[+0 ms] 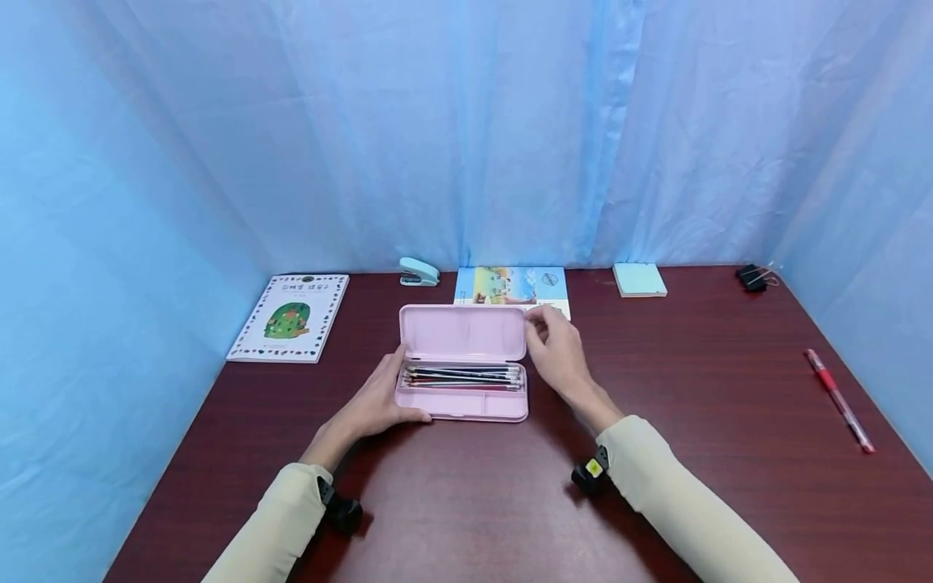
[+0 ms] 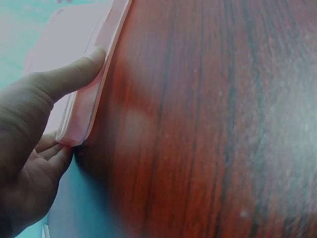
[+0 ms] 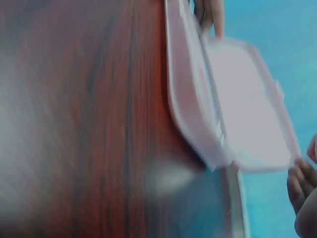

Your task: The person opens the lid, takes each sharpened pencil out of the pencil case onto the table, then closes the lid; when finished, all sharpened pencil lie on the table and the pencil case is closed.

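In the head view, a pink pencil case (image 1: 448,402) lies with its lid (image 1: 462,333) raised, and several pencils (image 1: 462,375) fill its rear compartment. My left hand (image 1: 375,399) grips the left end of the case; the left wrist view shows its thumb (image 2: 84,72) on the front side and fingers round the end. At the lid's upper right corner, my right hand (image 1: 560,350) holds the edge with its fingertips. The right wrist view shows those fingers (image 3: 300,183) against the corner of the tilted lid, partly cut off by the frame.
Behind the case lies a picture booklet (image 1: 510,285), partly covered by the lid. A stapler (image 1: 419,273) and a white book (image 1: 290,318) are at back left. Sticky notes (image 1: 640,279), a black binder clip (image 1: 754,278) and a red pen (image 1: 840,398) lie to the right.
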`<state>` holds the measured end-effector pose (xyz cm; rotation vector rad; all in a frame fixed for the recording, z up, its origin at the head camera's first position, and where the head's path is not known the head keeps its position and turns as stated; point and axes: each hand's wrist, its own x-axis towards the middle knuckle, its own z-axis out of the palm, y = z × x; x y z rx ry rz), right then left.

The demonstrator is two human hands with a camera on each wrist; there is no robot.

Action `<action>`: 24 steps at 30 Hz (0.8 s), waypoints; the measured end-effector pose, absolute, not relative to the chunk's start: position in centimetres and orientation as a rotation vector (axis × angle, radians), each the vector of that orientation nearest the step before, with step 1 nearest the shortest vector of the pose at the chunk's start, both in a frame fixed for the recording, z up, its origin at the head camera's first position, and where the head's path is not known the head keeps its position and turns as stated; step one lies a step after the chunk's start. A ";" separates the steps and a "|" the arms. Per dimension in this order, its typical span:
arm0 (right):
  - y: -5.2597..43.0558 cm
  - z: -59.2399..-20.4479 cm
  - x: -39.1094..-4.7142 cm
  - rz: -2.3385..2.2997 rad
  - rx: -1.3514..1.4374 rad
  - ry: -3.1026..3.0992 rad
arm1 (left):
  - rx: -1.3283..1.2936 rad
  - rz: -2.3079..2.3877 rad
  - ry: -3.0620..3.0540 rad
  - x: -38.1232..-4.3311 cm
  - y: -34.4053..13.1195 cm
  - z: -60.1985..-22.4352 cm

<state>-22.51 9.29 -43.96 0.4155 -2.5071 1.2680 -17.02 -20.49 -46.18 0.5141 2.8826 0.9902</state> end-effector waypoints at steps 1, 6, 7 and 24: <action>9.0 -43.7 -22.1 1.262 0.525 -2.510 | 0.517 0.994 2.885 -17.0 -20.5 -46.1; 7.7 -43.7 -20.5 1.095 0.892 -2.804 | 0.519 1.062 2.886 -17.2 -20.5 -46.3; 7.5 -43.8 -20.3 1.038 0.911 -2.849 | 0.519 1.079 2.880 -17.2 -20.5 -46.3; 6.8 -45.2 -20.5 0.872 0.963 -2.850 | 0.478 0.971 2.846 -17.3 -20.4 -45.9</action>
